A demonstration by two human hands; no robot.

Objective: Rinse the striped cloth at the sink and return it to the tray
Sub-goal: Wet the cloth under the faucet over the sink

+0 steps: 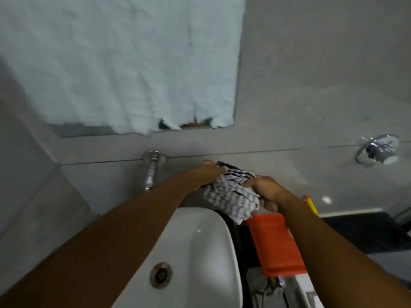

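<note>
The room is tiled in pale grey, smooth and faintly glossy, with thin grout lines running across the wall [300,85]. At upper left a large pale-blue sheet [115,63], crinkled like paper or thin fabric, covers what seems to be a mirror; its lower edge is torn and ragged, though blur makes the material hard to judge. Below it a chrome tap [151,172] juts from a round wall flange, shiny and tubular.

The left arm crosses in front of the tap's lower end and over the white sink [200,252], a smooth rounded basin with a metal drain [161,274] near its near edge. The left hand [205,174] is closed on the upper left of the cloth [231,192], fingers curled into the fabric. The cloth is bunched and crumpled, white with dark stripes and checks, held in the air between both hands above the sink's far right rim, its lower corner hanging down.

The right hand [266,192] grips the cloth's right side, fingers folded tight around it. Under that forearm lies an orange tray [275,245], rectangular and matte, partly hidden by the arm. A yellow object [311,204] shows just beyond the wrist. At far right a round chrome fitting [377,152] sits on the wall.
</note>
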